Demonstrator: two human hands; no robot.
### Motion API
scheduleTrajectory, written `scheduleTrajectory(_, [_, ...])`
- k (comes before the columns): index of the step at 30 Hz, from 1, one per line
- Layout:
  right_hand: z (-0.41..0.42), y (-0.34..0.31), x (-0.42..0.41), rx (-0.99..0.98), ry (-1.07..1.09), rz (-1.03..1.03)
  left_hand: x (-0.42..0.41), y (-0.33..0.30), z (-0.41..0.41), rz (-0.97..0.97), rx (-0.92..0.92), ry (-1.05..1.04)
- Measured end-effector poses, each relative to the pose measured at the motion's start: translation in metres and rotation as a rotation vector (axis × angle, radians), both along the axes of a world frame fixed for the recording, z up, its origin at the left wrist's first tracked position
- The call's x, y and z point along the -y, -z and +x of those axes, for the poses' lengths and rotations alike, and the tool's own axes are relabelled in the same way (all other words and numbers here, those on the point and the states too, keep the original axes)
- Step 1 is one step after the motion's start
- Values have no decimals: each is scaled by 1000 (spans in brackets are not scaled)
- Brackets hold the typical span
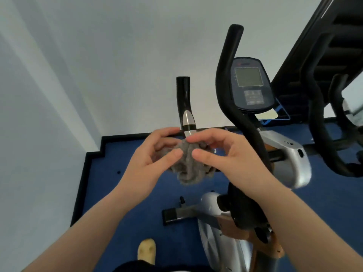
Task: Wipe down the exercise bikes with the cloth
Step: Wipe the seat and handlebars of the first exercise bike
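Here the left hand [151, 160] and right hand [225, 156] pinch the bunched grey cloth [187, 167] between them (fingers curled), just below the exercise bike's handlebar grip [185, 107].

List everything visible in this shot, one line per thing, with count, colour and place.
cloth: one, grey, bunched between both hands at centre
handlebar grip: one, black with silver bands, just above the cloth
curved handlebar: one, black, right of centre
console: one, dark with grey screen, upper right
bike body: one, silver with orange trim, right and lower centre
second machine: one, black, far right
floor: blue, black border
wall: white, upper and left
slipper: one, yellow, bottom centre
left hand: one, holds the cloth
right hand: one, holds the cloth
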State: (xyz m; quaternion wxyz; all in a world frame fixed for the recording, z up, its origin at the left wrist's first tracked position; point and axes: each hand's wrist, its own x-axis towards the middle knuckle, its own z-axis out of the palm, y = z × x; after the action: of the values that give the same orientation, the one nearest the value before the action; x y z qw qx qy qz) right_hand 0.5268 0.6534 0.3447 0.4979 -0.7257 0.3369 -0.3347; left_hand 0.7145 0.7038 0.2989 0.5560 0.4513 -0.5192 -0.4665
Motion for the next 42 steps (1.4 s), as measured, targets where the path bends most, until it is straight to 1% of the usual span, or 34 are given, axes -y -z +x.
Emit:
scheduleTrajectory(2, [9,7,-6,113,59,88,-16,1,9,67,5,-4])
scheduleTrajectory(5, [23,13,-15,155,62,95,-38,6,15,168,26,29])
scheduleTrajectory(7, [31,14,-19,104,26,36,-50,9,16,179,30,26])
scheduleTrajectory(8, [33,14,-20,47,10,1,-54,9,18,164,45,3])
scheduleTrajectory(11, [37,13,-24,-215,-30,-213,-65,7,25,109,135,-166])
scheduleTrajectory(13, [38,12,-28,-325,-73,-321,-71,6,31,65,220,-283])
scheduleTrajectory(15, [40,14,-33,-359,-116,-330,-76,4,35,25,321,-370])
scheduleTrajectory(18, [42,18,-38,-343,-139,-307,-82,6,36,5,477,-447])
scheduleTrajectory(21, [38,18,-36,-290,-147,-312,-85,7,37,-14,562,-491])
scheduleTrajectory(23, [32,15,-33,-249,-129,-250,-84,6,37,-25,560,-492])
scheduleTrajectory(24, [31,14,-32,-243,-120,-231,-83,5,36,-25,531,-474])
scheduleTrajectory(28, [24,15,-26,-215,-71,-173,-70,5,23,-3,315,-429])
scheduleTrajectory(30, [16,12,-21,-193,5,-172,-59,3,14,21,246,-397])
scheduleTrajectory(32, [0,3,-13,-138,122,-179,-44,-2,6,16,219,-342])
scheduleTrajectory(33, [-11,-5,-9,-104,205,-213,-36,-6,2,-2,221,-326])
scheduleTrajectory(35, [-31,-22,-2,-42,384,-345,-19,-14,-7,-57,253,-322])
scheduleTrajectory(37, [-41,-32,1,-28,481,-485,-1,-21,-18,-116,298,-304])
scheduleTrajectory(39, [-35,-24,-1,-148,470,-525,12,-22,-28,-135,351,-289])
scheduleTrajectory(40, [-28,-14,-2,-245,427,-495,17,-19,-32,-136,383,-295])
scheduleTrajectory(42, [-17,7,-4,-438,264,-366,24,-11,-35,-141,447,-316])
